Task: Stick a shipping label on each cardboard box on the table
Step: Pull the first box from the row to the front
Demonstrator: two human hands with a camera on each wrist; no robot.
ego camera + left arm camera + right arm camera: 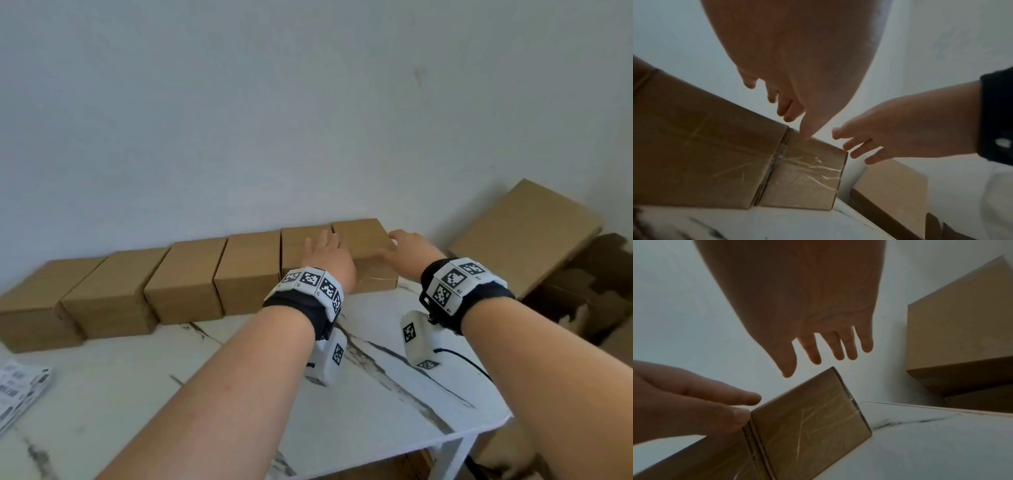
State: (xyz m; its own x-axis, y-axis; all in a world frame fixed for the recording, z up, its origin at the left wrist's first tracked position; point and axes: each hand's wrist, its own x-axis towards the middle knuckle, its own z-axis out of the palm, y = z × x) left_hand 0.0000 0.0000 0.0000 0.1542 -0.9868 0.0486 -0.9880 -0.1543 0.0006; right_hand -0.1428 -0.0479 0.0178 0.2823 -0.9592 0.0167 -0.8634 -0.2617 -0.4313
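Note:
Several brown cardboard boxes stand in a row along the wall at the back of the marble table (394, 404). Both hands hover over the rightmost box (368, 246), whose taped front (807, 180) (813, 423) faces me. My left hand (329, 253) is above its left edge, fingers straight and spread, holding nothing. My right hand (406, 245) is above its right edge, fingers also extended and empty. In the wrist views the fingertips (787, 113) (816, 356) hang just above the box top, apart from it. A stack of shipping labels (20, 387) lies at the table's near left.
Large flattened cardboard (524, 236) leans against the wall right of the table, off its edge. The table's right edge (493, 421) runs close beside my right forearm. Bare marble lies between the box row and me.

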